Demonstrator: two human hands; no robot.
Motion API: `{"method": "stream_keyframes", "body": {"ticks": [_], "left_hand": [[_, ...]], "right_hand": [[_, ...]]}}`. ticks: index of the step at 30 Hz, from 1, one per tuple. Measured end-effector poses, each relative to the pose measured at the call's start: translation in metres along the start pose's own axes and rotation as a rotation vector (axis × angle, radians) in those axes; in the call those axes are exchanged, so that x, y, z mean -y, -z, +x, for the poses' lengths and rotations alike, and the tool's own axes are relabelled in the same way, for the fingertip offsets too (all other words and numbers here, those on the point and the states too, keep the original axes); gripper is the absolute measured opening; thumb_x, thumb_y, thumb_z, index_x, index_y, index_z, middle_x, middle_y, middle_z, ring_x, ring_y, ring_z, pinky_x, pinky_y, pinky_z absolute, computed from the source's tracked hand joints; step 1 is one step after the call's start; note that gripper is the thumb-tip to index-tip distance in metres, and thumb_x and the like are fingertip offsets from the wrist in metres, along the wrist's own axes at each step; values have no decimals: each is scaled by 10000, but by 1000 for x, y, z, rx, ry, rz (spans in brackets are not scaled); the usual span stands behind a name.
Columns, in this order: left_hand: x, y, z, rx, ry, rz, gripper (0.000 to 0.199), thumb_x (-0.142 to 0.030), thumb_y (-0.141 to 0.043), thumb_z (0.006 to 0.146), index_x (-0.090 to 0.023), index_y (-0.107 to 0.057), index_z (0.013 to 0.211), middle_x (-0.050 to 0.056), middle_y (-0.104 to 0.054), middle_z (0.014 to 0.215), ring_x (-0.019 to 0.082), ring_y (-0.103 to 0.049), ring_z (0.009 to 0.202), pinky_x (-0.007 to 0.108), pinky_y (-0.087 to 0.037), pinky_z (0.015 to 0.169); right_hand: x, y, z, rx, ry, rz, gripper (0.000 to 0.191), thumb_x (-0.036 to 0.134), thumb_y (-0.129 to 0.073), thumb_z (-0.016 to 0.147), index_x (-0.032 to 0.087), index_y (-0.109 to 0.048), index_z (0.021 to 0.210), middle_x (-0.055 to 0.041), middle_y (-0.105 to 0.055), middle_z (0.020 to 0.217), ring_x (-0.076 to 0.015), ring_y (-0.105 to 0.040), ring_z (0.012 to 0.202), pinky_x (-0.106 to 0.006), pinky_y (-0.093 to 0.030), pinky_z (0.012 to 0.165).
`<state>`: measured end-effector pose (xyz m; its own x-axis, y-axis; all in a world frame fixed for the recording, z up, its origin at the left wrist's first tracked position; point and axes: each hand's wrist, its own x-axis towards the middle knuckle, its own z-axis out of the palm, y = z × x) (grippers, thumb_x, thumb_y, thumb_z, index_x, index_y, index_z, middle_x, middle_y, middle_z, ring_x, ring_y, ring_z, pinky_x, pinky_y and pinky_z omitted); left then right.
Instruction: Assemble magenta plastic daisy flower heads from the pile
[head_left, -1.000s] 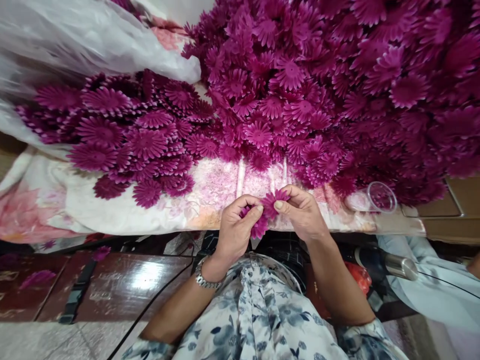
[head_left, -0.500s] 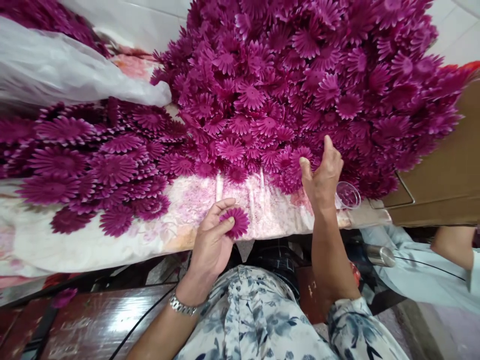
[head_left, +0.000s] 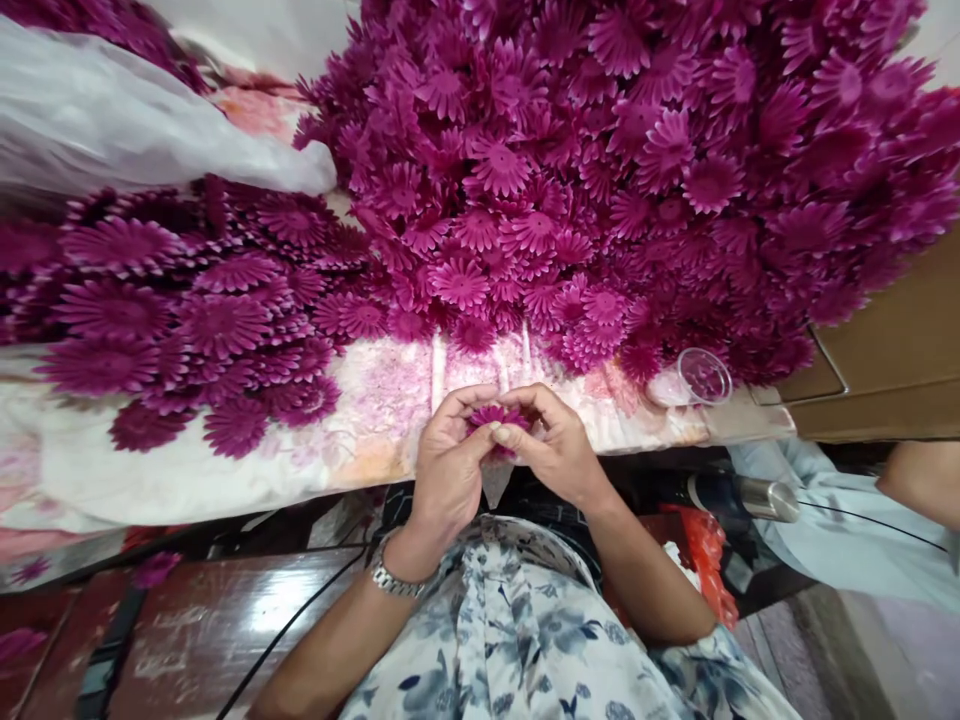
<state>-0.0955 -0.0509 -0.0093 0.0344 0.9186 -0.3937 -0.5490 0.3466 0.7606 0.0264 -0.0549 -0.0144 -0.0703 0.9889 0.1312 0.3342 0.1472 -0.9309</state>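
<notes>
Between my two hands, just above the table's front edge, is a magenta artificial flower head (head_left: pixel 496 418). My left hand (head_left: pixel 454 460) pinches it from the left, thumb on the near side and fingers curled behind. From the right, my right hand (head_left: pixel 559 450) closes on the same flower, its thumb tip meeting the left thumb. The fingers cover much of the flower. Beyond my hands rises a large heap of magenta flowers (head_left: pixel 525 200). To the left lies a flatter pile of wider magenta flower heads (head_left: pixel 202 320).
A clear plastic cup (head_left: pixel 705 376) stands right of my hands on the cloth-covered table (head_left: pixel 375 400). White plastic sheeting (head_left: pixel 150 130) covers part of the left pile. At right are a cardboard box (head_left: pixel 892 350), a steel-capped flask (head_left: pixel 765 498) and another person's arm (head_left: pixel 926 485).
My right hand has come back from the heap's front edge to the flower and closed on it. My left hand has shifted slightly right, still gripping the flower. The camera view has moved a little.
</notes>
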Motion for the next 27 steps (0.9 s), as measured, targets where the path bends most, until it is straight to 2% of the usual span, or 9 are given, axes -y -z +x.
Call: {"method": "stream_keyframes", "body": {"ticks": [4, 6, 9, 12, 15, 19, 21, 23, 27], "left_hand": [[4, 1, -2, 29, -34, -41, 320, -136, -747, 551, -176, -643, 851, -4, -628, 824, 104, -576, 722, 216, -481, 671], [6, 4, -2, 50, -30, -70, 345, -131, -740, 553, -177, -652, 883, 4, -633, 867, 103, -577, 757, 213, -476, 704], [6, 8, -1, 122, 63, -84, 347, -146, -734, 575, -173, -651, 911, 8, -644, 814, 107, -582, 718, 220, -469, 684], [7, 11, -2, 174, 119, -66, 249, -163, -742, 591, -153, -643, 820, 1, -636, 723, 102, -574, 652, 223, -459, 649], [8, 10, -3, 157, 99, -46, 182, -180, -749, 606, -148, -609, 718, -17, -606, 660, 95, -558, 615, 217, -447, 618], [9, 5, -4, 45, 41, -42, 206, -200, -765, 587, -156, -618, 724, -24, -613, 662, 99, -555, 614, 227, -455, 619], [9, 4, -4, 3, 12, -45, 200, -197, -767, 581, -152, -633, 722, -20, -625, 675, 100, -562, 638, 236, -467, 665], [10, 4, -3, 2, 4, -70, 173, -191, -758, 589, -150, -646, 715, -16, -632, 678, 100, -567, 643, 238, -472, 675], [9, 7, -3, 94, 89, -155, 167, -157, -687, 624, -138, -697, 789, 23, -673, 724, 118, -592, 666, 235, -473, 647]], "right_hand": [[-9, 4, 0, -7, -103, 211, 144, 277, -654, 774, 186, -616, 880, 35, -576, 722, -78, -517, 623, -210, -432, 596], [-11, 7, -1, -39, -82, 221, 96, 259, -638, 791, 186, -615, 849, 42, -560, 704, -73, -502, 608, -210, -417, 590], [-11, 10, -1, -70, 8, 188, 48, 228, -626, 804, 186, -609, 816, 31, -566, 737, -80, -514, 652, -221, -410, 616], [-11, 11, 1, -60, 111, 128, 28, 204, -620, 808, 183, -601, 805, 26, -551, 733, -90, -518, 677, -234, -410, 632], [-9, 10, 1, -55, 174, 19, 14, 197, -591, 828, 186, -595, 821, 18, -557, 743, -100, -531, 677, -246, -430, 633], [-4, 6, -5, -235, 373, -297, 112, 201, -596, 831, 193, -596, 943, -38, -594, 863, -152, -564, 816, -297, -473, 720], [-1, 3, -8, -285, 480, -378, 123, 182, -618, 818, 191, -593, 938, -40, -595, 835, -154, -564, 802, -295, -483, 717], [0, 0, -10, -233, 499, -380, 86, 162, -602, 829, 189, -588, 909, -27, -591, 778, -135, -560, 722, -271, -488, 664], [-5, -5, -6, -129, 400, -367, 97, 225, -590, 849, 174, -579, 931, -25, -582, 761, -125, -560, 686, -261, -493, 632]]}}
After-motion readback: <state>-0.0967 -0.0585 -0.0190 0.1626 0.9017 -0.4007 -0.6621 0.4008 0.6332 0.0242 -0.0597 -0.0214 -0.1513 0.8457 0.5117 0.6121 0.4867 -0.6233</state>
